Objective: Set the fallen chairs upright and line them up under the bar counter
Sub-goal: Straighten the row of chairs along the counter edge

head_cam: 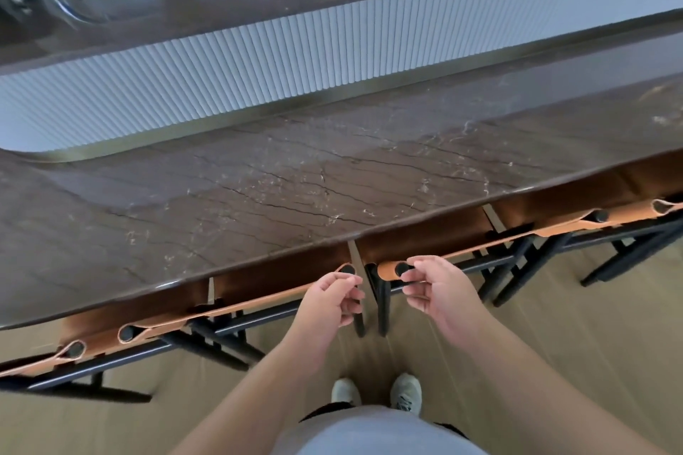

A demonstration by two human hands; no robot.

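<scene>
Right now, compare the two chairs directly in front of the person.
The left chair has the left hand at its right post; the right chair has the right hand at its left post. Both stand upright under the bar counter, with tan leather backs and black frames.

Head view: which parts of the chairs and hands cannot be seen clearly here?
- Chair seats: hidden under the bar counter.
- Leftmost chair: cut off by the left edge.
- Rightmost chair: cut off by the right edge.
- Left hand, right hand: whether the fingertips touch the chair backs is unclear.
</scene>
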